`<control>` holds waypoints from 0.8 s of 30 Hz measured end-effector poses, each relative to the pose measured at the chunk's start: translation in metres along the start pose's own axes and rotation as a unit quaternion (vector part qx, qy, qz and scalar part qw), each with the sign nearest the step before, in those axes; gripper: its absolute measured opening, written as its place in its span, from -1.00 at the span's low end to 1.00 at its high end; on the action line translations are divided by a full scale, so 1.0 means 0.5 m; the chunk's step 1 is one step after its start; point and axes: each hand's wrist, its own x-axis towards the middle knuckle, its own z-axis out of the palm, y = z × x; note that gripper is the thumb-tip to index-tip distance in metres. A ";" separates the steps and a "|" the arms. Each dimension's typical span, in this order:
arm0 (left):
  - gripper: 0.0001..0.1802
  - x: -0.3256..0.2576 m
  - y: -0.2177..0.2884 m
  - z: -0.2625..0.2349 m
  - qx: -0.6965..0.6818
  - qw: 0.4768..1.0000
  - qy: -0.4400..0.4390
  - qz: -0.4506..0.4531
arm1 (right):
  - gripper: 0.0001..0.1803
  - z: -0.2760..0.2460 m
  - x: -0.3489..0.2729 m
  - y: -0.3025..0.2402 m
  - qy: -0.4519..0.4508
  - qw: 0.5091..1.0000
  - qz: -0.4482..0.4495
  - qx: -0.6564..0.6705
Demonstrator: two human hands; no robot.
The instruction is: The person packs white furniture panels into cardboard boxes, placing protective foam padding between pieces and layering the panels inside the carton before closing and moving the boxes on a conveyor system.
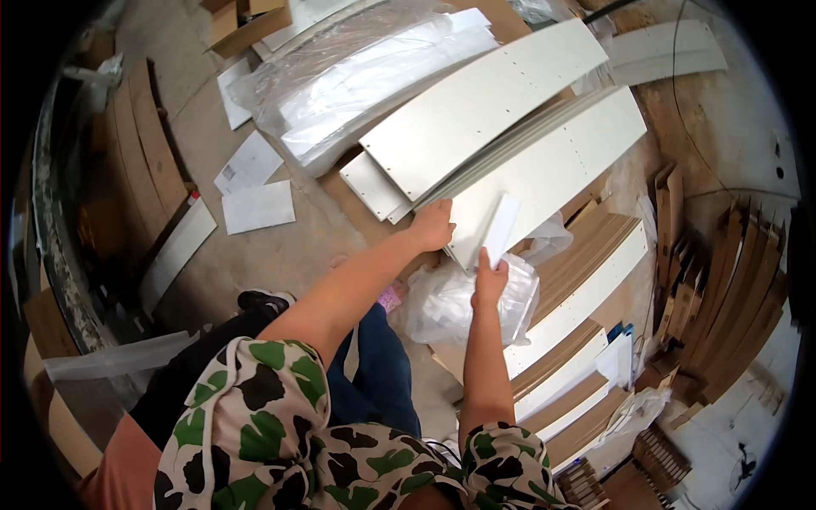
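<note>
My left hand (433, 226) is closed on the near end of a long white board (552, 157), the top one of a stack. Small dark holes dot the board's surface. In my right hand (490, 279) is a narrow white strip (501, 223), gripped by its lower end and slanting up over the board's near corner. A clear plastic bag (472, 306) hangs or lies just under my right hand; what it holds I cannot make out. Another long white board (489, 102), also with holes, rests to the left of the stack, on top of a shorter white piece (370, 189).
Plastic-wrapped white panels (374, 81) lie at the far side. Stacked brown and white boards (586, 263) run along the right, with flattened cardboard (731, 289) beyond. Loose white sheets (257, 206) are on the floor at left. Another person's dark-trousered leg (200, 365) is close on my left.
</note>
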 end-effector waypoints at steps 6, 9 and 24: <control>-0.42 0.042 0.048 -0.010 0.031 0.985 -0.111 -0.127 | -0.59 -0.019 -0.025 -0.061 -0.025 0.997 0.063 0.023; -0.34 0.083 0.063 -0.048 0.056 0.986 -0.120 -0.104 | -0.67 -0.063 -0.043 -0.059 -0.101 0.983 0.078 0.133; -0.32 0.142 0.017 -0.216 -0.003 0.977 0.005 -0.212 | -0.67 0.151 -0.142 -0.171 -0.023 0.961 0.116 0.251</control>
